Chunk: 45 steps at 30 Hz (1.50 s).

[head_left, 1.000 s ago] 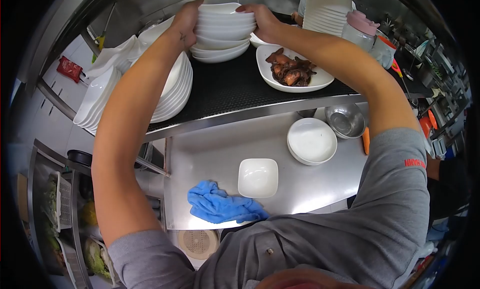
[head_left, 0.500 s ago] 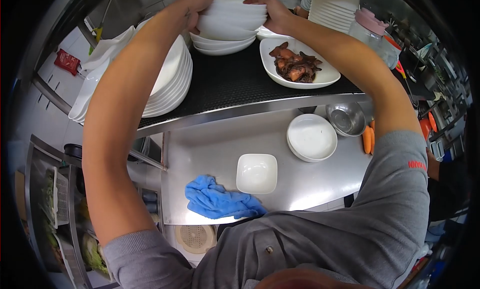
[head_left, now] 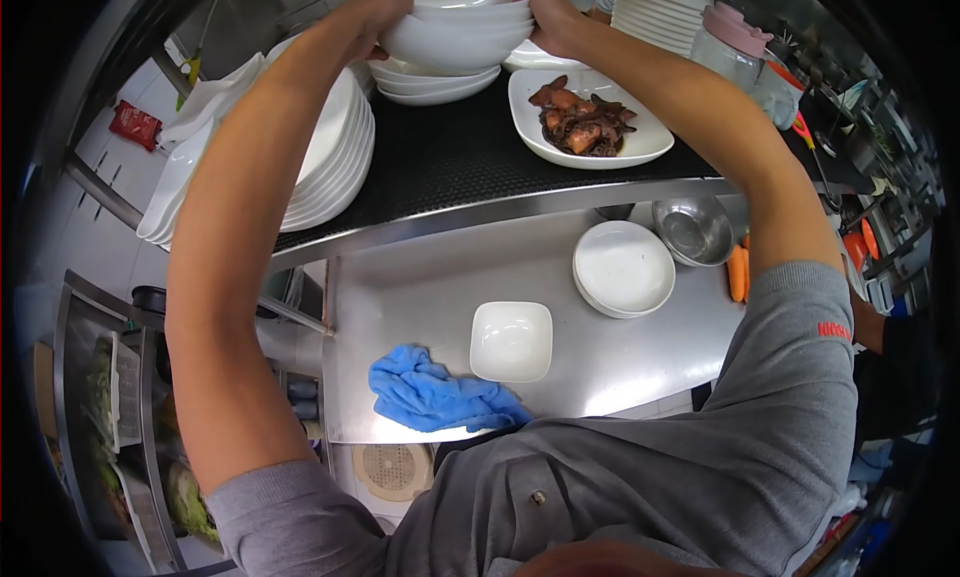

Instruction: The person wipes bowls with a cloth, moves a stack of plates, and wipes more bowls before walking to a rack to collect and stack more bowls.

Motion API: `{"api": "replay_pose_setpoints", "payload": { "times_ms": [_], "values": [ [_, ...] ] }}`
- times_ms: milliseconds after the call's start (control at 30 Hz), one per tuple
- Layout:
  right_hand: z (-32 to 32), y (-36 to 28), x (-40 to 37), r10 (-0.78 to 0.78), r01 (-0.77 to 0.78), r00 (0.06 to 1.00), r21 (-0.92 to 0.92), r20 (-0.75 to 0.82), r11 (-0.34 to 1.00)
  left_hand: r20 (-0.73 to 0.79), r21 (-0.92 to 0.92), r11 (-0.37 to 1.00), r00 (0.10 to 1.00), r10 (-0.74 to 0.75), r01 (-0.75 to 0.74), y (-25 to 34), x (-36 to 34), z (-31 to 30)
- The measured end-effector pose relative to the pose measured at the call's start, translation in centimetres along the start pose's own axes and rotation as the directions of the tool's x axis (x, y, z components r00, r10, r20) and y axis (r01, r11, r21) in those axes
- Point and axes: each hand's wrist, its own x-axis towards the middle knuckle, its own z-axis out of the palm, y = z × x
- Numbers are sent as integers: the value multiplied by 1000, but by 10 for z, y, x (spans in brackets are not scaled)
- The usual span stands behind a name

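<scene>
White bowls [head_left: 455, 37], clamped between left hand [head_left: 378, 15] and right hand [head_left: 540, 5], hang clear above the lower stack [head_left: 435, 82]; not yet set down anywhere.

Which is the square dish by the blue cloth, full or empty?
Empty: the square dish shows only its bare white inside.

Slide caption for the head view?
Left hand and right hand grip a stack of white ceramic bowls above the black-matted shelf.

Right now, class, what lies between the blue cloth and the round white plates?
A square white dish, empty, shown in the head view.
</scene>
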Motion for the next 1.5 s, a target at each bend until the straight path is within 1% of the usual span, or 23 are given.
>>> {"api": "replay_pose_setpoints", "payload": {
  "times_ms": [100, 167, 267, 400, 467, 567, 633, 667, 733, 867, 900, 967, 1033, 1067, 1100, 1133, 1167, 1233, 1267, 1333, 1367, 1433, 1500],
  "values": [
    [8, -6, -10, 19, -20, 998, -26, -61, 999, -44, -38, 999, 999, 3, -5, -2, -1, 5],
    [12, -11, -21, 75, -72, 995, 53, -63, 996, -89, -75, 997, 996, 17, -24, -4, -4, 8],
    [10, -13, -27, 107, -102, 991, 75, -74, 992, -83, -1, 999, 995, 48, -48, 2, -6, 6],
    [4, -11, -24, 65, -65, 994, 10, -87, 998, -49, 37, 999, 998, 31, -30, -1, -3, 5],
    [2, -10, -24, -23, 14, 994, -88, -105, 996, -37, 19, 999, 998, 47, -46, -3, 3, 3],
    [4, -10, -22, -30, 25, 997, -81, -71, 996, -27, 131, 991, 999, 34, -30, -10, 5, 3],
    [5, -11, -21, -4, 1, 999, -59, -47, 998, -110, 128, 982, 982, 155, -141, -19, 7, 4],
    [7, -12, -20, 17, -18, 1000, -40, -20, 999, -112, 128, 983, 982, 149, -135, -18, 1, 3],
    [10, -14, -21, 19, -22, 999, -72, -49, 997, 62, -54, 994, 993, 98, -95, -9, -18, 2],
    [11, -13, -17, 21, -29, 998, -148, -59, 989, -82, -125, 991, 996, 29, -39, -3, -19, 12],
    [13, -14, -18, 23, -31, 998, -148, -61, 989, -18, -128, 991, 999, 33, -35, -5, -16, 9],
    [19, -16, -20, -42, -49, 966, -340, -257, 939, 46, -129, 991, 998, 35, -29, -2, -20, 10],
    [28, -19, -26, -39, -62, 957, -334, -287, 941, 131, -305, 946, 988, -75, 112, 15, -47, 14],
    [27, -18, -25, -37, -73, 948, -329, -317, 942, 132, -303, 947, 988, -75, 112, 14, -49, 12],
    [23, -15, -20, -39, -72, 947, -329, -318, 942, 256, -329, 939, 967, -15, 102, 14, -50, 8],
    [18, -12, -17, -14, -76, 976, -397, -218, 915, 376, -357, 929, 925, 47, 97, 14, -52, 6],
    [17, -11, -15, 19, -72, 993, -463, -118, 883, 378, -358, 929, 924, 49, 98, 17, -58, 7],
    [17, -9, -8, 32, -108, 988, -533, -151, 839, 358, -311, 948, 917, 178, -63, 21, -70, 9],
    [18, -8, -7, 42, -146, 982, -596, -184, 790, 358, -313, 948, 917, 174, -58, 13, -56, 13],
    [21, -12, -10, 32, -90, 994, -616, -104, 783, 192, -719, 695, 953, 235, -27, -5, -12, 23],
    [21, -11, -11, 22, -31, 1000, -629, -22, 777, 190, -724, 690, 955, 228, -21, -6, -7, 25],
    [4, -7, 6, 43, -29, 999, -577, 11, 816, -14, -722, 670, 972, 234, -172, -13, -5, 33],
    [-9, 0, 17, 148, -85, 986, -522, 81, 849, 8, -764, 642, 994, 111, -66, -5, -14, 36]
  ]
}}
